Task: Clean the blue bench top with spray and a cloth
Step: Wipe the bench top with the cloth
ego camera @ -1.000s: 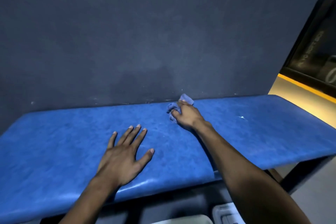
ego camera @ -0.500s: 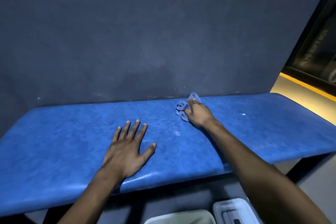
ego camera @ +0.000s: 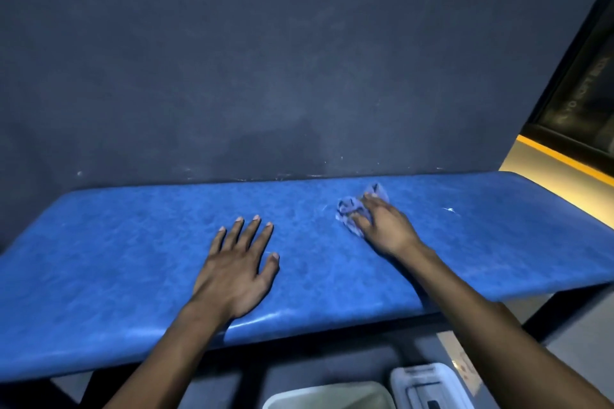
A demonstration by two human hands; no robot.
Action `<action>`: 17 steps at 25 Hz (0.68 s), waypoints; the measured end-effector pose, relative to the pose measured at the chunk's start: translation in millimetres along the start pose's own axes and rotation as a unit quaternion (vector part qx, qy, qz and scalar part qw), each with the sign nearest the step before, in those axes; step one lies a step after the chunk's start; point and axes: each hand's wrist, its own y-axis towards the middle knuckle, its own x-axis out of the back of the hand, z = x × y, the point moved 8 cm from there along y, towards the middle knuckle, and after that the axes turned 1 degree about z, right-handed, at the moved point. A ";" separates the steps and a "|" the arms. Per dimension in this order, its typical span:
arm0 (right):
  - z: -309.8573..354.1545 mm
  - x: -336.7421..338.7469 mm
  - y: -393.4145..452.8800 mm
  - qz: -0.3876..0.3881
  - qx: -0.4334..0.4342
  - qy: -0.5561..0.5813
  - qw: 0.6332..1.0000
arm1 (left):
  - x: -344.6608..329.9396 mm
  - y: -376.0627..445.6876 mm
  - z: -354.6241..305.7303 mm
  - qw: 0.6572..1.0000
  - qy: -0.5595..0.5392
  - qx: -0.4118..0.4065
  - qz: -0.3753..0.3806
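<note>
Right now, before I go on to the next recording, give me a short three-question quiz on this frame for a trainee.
1. True or false: the left hand lies flat, fingers spread, on the bench top.
2. The right hand presses on: A) a spray bottle B) a crumpled cloth C) nothing
3. Fill in: behind the bench stands a dark ____.

Key: 1 true; 2 B; 3 wall.

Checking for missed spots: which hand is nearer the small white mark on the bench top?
Right. The right hand presses the cloth just left of the white mark; the left hand lies flat farther left.
</note>
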 end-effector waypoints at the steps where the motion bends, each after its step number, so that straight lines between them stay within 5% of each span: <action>1: 10.0 -3.3 19.0 -0.001 -0.036 0.014 0.999 | -0.4 -0.5 -0.2 1.000 0.002 0.001 0.001; 4: 53.2 -18.2 33.2 0.004 -0.031 0.062 0.998 | 0.8 -0.4 4.8 0.999 0.017 0.038 -0.007; 9: 67.2 5.8 -92.2 0.057 0.098 0.125 0.986 | -0.9 -3.7 11.3 0.996 0.031 0.085 -0.002; 14: -3.2 13.9 -21.8 -0.016 -0.057 0.062 0.996 | -1.3 -3.3 11.0 0.996 0.021 0.084 0.005; 17: 58.3 -14.8 -11.2 0.019 0.030 0.089 0.995 | -1.2 -3.7 11.6 0.996 0.018 0.083 0.005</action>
